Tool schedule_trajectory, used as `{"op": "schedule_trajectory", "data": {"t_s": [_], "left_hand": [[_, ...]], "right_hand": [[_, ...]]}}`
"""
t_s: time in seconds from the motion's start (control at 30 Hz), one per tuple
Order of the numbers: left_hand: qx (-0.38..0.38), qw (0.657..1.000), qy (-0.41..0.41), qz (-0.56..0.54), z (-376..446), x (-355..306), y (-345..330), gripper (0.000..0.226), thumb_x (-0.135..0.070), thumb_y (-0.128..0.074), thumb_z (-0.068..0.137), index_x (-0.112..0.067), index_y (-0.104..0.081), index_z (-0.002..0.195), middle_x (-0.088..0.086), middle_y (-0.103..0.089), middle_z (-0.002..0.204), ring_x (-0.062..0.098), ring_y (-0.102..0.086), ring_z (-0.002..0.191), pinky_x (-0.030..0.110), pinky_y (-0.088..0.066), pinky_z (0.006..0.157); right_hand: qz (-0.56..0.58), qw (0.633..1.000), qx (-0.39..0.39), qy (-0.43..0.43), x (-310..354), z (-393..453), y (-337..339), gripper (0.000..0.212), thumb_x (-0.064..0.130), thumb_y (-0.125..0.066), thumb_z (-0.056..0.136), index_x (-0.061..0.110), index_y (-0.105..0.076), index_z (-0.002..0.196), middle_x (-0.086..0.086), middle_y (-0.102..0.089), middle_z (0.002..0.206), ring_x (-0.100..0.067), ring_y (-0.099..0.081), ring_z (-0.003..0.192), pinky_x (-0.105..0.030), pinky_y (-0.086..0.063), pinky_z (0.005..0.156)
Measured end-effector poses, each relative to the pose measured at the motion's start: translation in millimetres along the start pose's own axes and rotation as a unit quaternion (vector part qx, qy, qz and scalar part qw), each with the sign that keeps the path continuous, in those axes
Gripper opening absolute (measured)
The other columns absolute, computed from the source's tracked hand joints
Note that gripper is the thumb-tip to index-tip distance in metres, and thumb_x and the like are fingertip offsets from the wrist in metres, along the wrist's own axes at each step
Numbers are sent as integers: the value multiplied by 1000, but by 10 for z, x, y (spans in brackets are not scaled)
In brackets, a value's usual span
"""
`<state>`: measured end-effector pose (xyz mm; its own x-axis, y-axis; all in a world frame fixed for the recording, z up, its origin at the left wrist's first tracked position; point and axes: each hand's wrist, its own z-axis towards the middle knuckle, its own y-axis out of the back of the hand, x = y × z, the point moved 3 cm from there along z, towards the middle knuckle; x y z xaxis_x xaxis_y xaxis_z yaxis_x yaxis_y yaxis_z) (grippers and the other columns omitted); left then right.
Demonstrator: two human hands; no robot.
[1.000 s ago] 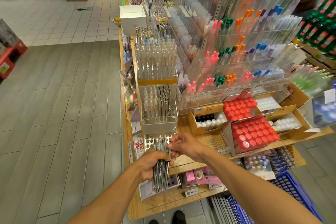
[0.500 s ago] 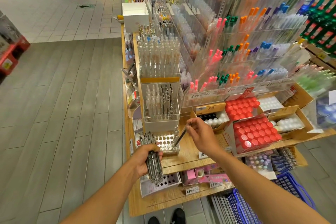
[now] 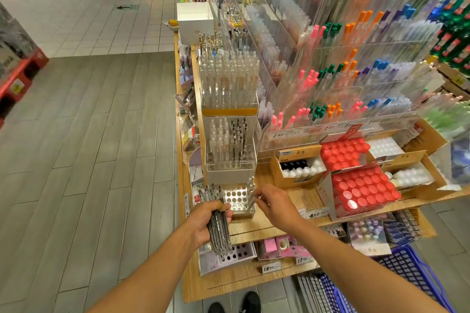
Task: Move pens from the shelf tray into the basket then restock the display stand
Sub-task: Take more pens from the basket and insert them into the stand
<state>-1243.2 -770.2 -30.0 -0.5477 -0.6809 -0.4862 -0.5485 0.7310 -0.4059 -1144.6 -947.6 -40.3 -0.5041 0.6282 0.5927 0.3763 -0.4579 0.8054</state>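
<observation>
Left hand (image 3: 207,221) grips pen bundle (image 3: 218,231); right hand (image 3: 276,204) pinches pen (image 3: 251,197) at display stand (image 3: 239,198).

Pen bundle (image 3: 219,226): glossy clear plastic barrels with dark, metallic-looking parts. Display stand (image 3: 239,199): clear glossy acrylic, perforated top reflecting light. Shelf (image 3: 292,201): matt light wood-grain finish. Basket (image 3: 407,269): blue plastic mesh. Floor (image 3: 89,160): matt grey wood-look planks.

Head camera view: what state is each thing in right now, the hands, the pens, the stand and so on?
Left hand: grips a bundle of pens, tips pointing down.
Right hand: pinches a single pen at the stand's right edge.
Lowest display stand tier: most holes unfilled.
Middle tier: partly filled, pens upright.
Blue basket: on the floor, contents hard to tell.
</observation>
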Motion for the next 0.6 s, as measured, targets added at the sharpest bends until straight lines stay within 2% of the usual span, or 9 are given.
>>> {"op": "schedule_trajectory", "data": {"t_s": [0.17,0.27,0.3,0.37,0.47,0.6], "left_hand": [[7,1000,-3,10,24,-10,-24,18,10,-56,88,14,-60,105,23,-67,81,26,-68,66,33,-60,58],[18,1000,0,12,33,-21,-68,16,11,-56,88,15,-59,103,22,-68,78,25,-69,63,33,-61,57],[22,1000,2,18,36,-27,-79,18,11,-56,88,15,-59,105,22,-69,78,25,-70,64,33,-61,57],[35,999,8,24,43,-39,-96,25,12,-56,87,16,-56,111,22,-71,81,26,-71,67,33,-61,56],[74,997,21,23,24,-51,-160,26,13,-54,87,14,-54,113,21,-71,80,29,-72,66,32,-59,54],[108,994,23,20,42,-84,-229,21,12,-56,84,13,-59,104,23,-70,81,28,-72,67,34,-61,58]], "right_hand": [[-69,997,35,2,105,74,-22,21,24,-59,95,21,-68,114,3,-67,109,-13,-62,97,-26,-48,84],[-104,994,24,-30,195,105,103,22,35,-64,92,26,-67,112,7,-69,96,-11,-64,83,-30,-53,74],[-76,996,6,-47,232,132,162,21,36,-64,91,26,-67,110,8,-68,88,-8,-63,76,-30,-54,71],[76,992,24,-100,305,237,250,21,31,-62,94,24,-65,113,9,-66,86,-7,-63,71,-27,-56,69],[290,930,149,-169,459,364,223,28,22,-55,98,18,-59,126,3,-61,96,-9,-58,72,-20,-50,63],[484,829,180,-214,500,421,141,20,6,-53,97,5,-59,117,-2,-57,84,-9,-53,66,-21,-47,61]]}}
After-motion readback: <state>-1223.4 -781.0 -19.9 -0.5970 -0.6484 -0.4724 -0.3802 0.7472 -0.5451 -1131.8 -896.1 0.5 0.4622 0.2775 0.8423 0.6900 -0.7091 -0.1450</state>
